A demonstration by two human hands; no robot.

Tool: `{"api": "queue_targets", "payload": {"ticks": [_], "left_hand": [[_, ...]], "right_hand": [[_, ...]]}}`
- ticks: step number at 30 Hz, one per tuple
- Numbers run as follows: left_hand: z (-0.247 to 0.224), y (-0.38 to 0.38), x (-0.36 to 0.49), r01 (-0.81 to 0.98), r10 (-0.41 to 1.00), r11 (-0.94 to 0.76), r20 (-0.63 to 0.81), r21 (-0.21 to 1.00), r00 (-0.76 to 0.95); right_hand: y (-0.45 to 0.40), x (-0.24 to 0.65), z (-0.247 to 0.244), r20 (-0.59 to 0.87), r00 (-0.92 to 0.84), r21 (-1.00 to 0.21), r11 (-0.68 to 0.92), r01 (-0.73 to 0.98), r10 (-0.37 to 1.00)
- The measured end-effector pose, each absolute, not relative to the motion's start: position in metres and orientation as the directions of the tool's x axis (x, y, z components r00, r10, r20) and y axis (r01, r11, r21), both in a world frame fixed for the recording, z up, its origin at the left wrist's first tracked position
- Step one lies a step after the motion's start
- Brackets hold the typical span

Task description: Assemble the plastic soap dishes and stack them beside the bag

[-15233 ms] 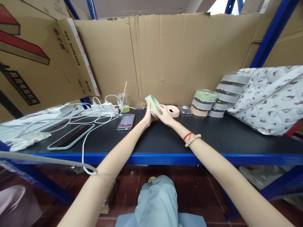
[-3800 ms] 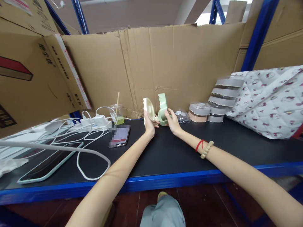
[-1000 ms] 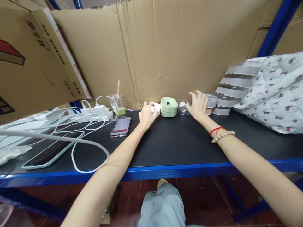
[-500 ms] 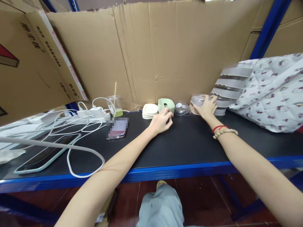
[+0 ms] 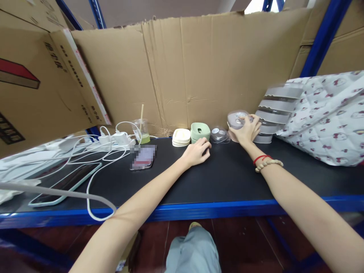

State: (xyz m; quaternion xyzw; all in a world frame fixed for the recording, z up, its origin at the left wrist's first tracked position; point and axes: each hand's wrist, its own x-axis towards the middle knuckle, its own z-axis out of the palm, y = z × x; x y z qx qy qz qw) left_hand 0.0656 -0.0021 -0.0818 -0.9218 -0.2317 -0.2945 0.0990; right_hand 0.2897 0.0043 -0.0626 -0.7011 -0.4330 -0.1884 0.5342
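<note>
My right hand (image 5: 247, 129) is closed round a pale plastic container with a clear top (image 5: 237, 120), its fingers reaching over the upper edge. Close beside it rises a leaning stack of pale grey and clear containers (image 5: 277, 106). My left hand (image 5: 197, 152) lies on the black tabletop, loosely bent with a gap between thumb and fingers, and holds nothing I can see. Just behind it stand green square containers (image 5: 200, 131), the top one with a dark opening. Cream square pieces (image 5: 181, 135) are piled to their left. Clear domed plastic covers (image 5: 219, 135) sit between the green containers and my right hand.
On the left are a phone (image 5: 144, 157), another phone (image 5: 66, 185), tangled white cables (image 5: 96, 197), a charger strip (image 5: 121, 140) and a cup with green liquid (image 5: 144, 137). Cardboard (image 5: 227, 60) walls the back. A patterned white bag (image 5: 330, 121) bulges at right.
The view has tilted up slightly. The container under my right hand now shows more of its clear top and seems a little raised. My left hand stays in front of the green containers.
</note>
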Motion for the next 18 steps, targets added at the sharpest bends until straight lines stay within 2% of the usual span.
{"api": "queue_targets", "payload": {"ticks": [3, 5, 7, 9, 11, 13, 15, 18], "left_hand": [[-0.082, -0.002, 0.064, 0.457, 0.525, -0.842, 0.631, 0.286, 0.572], [-0.080, 0.000, 0.062, 0.339, 0.639, -0.769, 0.650, 0.542, 0.411], [-0.077, 0.003, 0.061, 0.147, 0.757, -0.648, 0.610, 0.748, 0.233], [-0.070, 0.005, 0.059, -0.069, 0.859, -0.492, 0.497, 0.868, 0.120], [-0.062, 0.005, 0.058, -0.263, 0.924, -0.339, 0.373, 0.903, 0.090], [-0.055, 0.004, 0.056, -0.418, 0.950, -0.247, 0.303, 0.874, 0.072], [-0.049, 0.001, 0.056, -0.517, 0.958, -0.214, 0.280, 0.829, 0.053], [-0.044, -0.005, 0.058, -0.579, 0.966, -0.164, 0.249, 0.799, 0.068]], "right_hand": [[0.010, 0.272, -0.057, 0.799, 0.525, -0.579, 0.137, 0.804, 0.294], [0.013, 0.249, -0.055, 0.800, 0.536, -0.598, 0.277, 0.752, 0.270], [0.013, 0.220, -0.056, 0.769, 0.554, -0.639, 0.409, 0.651, 0.319], [0.008, 0.191, -0.059, 0.770, 0.493, -0.637, 0.525, 0.564, 0.405], [-0.001, 0.169, -0.064, 0.794, 0.375, -0.607, 0.598, 0.523, 0.479], [-0.011, 0.157, -0.069, 0.811, 0.242, -0.573, 0.637, 0.516, 0.533], [-0.018, 0.152, -0.071, 0.808, 0.153, -0.556, 0.650, 0.518, 0.569], [-0.022, 0.154, -0.071, 0.793, 0.114, -0.563, 0.647, 0.514, 0.599]]}}
